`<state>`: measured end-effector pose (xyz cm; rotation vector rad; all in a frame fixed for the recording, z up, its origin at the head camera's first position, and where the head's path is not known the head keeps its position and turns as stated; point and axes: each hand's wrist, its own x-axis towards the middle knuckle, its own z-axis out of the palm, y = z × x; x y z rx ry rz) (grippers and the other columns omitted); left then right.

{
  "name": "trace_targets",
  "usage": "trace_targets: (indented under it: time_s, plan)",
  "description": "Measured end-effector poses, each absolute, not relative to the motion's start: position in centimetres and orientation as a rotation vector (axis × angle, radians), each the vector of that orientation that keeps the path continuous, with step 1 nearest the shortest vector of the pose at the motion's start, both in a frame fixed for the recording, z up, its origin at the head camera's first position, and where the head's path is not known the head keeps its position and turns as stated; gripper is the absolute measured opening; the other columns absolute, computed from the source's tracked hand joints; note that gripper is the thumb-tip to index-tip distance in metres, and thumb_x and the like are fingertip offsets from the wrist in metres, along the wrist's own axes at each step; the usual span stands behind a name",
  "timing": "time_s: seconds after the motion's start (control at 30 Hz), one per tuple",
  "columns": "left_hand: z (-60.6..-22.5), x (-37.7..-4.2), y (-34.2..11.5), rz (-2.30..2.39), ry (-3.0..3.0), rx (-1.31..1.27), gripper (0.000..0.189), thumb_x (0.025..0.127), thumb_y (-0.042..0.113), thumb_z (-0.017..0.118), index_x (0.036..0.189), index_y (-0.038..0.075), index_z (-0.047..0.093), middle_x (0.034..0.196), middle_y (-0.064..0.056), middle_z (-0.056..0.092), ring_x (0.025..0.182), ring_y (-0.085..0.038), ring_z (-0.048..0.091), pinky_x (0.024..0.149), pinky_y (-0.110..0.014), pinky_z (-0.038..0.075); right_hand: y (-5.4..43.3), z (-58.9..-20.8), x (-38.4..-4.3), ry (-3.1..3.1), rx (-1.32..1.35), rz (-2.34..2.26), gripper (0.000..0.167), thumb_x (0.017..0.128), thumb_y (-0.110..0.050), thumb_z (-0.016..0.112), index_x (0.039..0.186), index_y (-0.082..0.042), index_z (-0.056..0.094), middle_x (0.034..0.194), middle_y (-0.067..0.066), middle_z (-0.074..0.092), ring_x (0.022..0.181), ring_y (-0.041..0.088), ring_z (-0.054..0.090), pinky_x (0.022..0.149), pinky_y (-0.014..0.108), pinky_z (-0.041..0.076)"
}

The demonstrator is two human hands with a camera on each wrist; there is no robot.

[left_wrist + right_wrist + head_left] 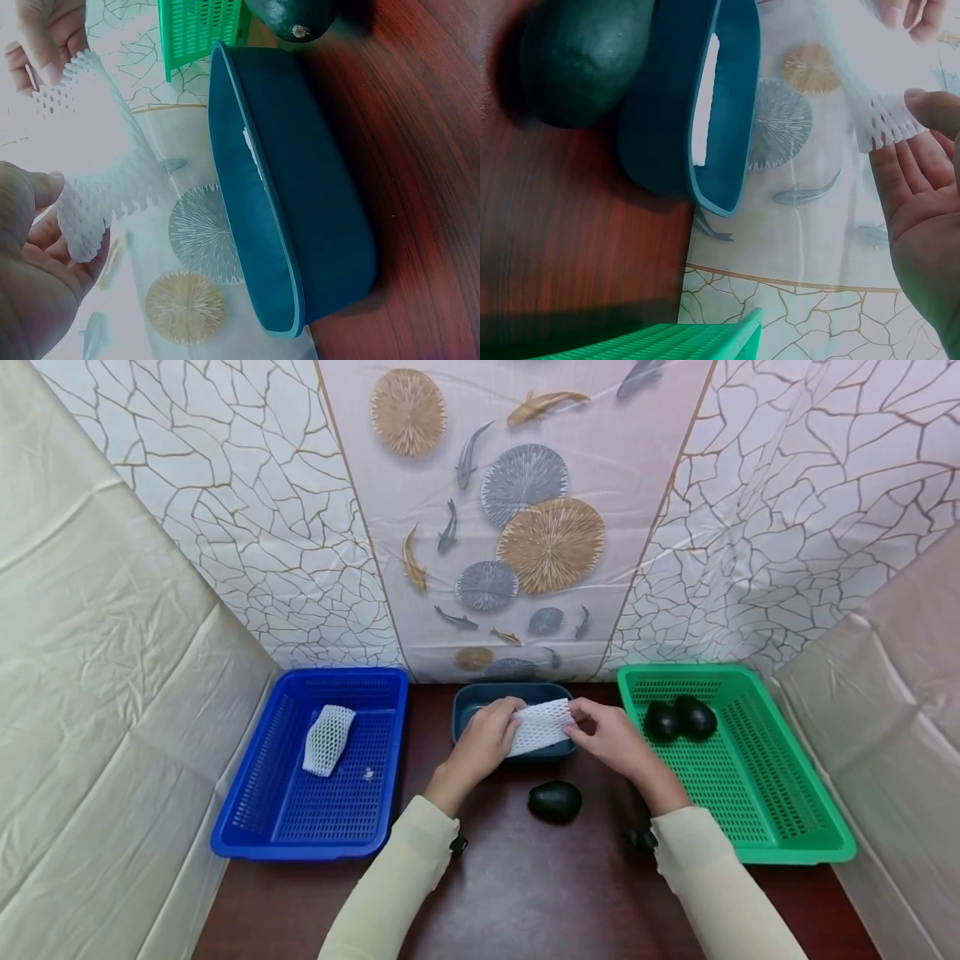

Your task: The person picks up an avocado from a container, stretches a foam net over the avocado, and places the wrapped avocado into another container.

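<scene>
A white foam net sleeve [542, 727] is stretched flat between both hands, above the dark teal tub [459, 702]. My left hand [483, 739] pinches its left end between thumb and fingers; my right hand [611, 739] pinches the right end. In the left wrist view the foam net [112, 150] is washed out by glare. One dark green avocado [555, 802] lies on the table just in front of the tub, below the hands. Inside the tub, the right wrist view shows a strip of more white foam [706, 105].
At left stands a blue basket [307, 847] holding a net-wrapped item [328, 741] and a small clear scrap [368, 773]. The green basket [795, 852] at right holds two avocados [696, 718]. A patterned cloth backdrop [517, 635] rises behind the brown table [525, 893].
</scene>
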<state>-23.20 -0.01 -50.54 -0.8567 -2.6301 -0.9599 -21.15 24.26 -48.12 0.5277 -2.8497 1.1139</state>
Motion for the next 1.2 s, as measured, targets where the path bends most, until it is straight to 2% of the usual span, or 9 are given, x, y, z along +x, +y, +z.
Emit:
trace_targets:
  time_s: [0.47,0.77,1.07,1.2]
  plan:
    - [-50.5,-22.8,0.0,-0.948,-2.642,-0.848,0.022,0.106,0.017,0.058,0.126,0.01,0.064,0.121,-0.008,0.07,0.107,-0.022,0.069,0.094,-0.04,0.056,24.3,-48.8,-20.8,-2.793,0.543,1.058,0.015,0.096,-0.013,0.074,0.109,-0.009,0.07,0.105,0.009,0.074,0.092,0.021,0.069,0.083,0.047,0.06]
    - [-49.2,-22.0,0.8,-0.836,-2.584,-0.889,0.038,0.102,0.027,0.065,0.135,0.009,0.063,0.13,-0.008,0.068,0.118,-0.025,0.063,0.101,-0.045,0.052,24.1,-48.8,-20.2,-2.7,0.621,0.984,0.012,0.094,-0.013,0.076,0.105,-0.009,0.072,0.101,0.007,0.074,0.089,0.019,0.069,0.08,0.045,0.06]
    - [-48.0,-21.2,1.9,-0.797,-2.582,-1.006,0.03,0.104,0.022,0.063,0.13,0.007,0.067,0.122,-0.007,0.07,0.112,-0.021,0.066,0.099,-0.038,0.055,23.8,-48.4,-19.4,-2.646,0.664,0.971,0.013,0.094,-0.013,0.076,0.106,-0.011,0.07,0.097,0.003,0.073,0.086,0.015,0.068,0.075,0.039,0.059]
    - [-48.1,-21.0,2.2,-0.821,-2.57,-1.015,0.026,0.105,0.018,0.06,0.127,0.006,0.069,0.118,-0.007,0.071,0.109,-0.02,0.067,0.097,-0.036,0.056,23.8,-48.2,-19.1,-2.643,0.663,1.003,0.017,0.094,-0.013,0.076,0.109,-0.01,0.068,0.1,0.005,0.074,0.089,0.018,0.07,0.078,0.043,0.06]
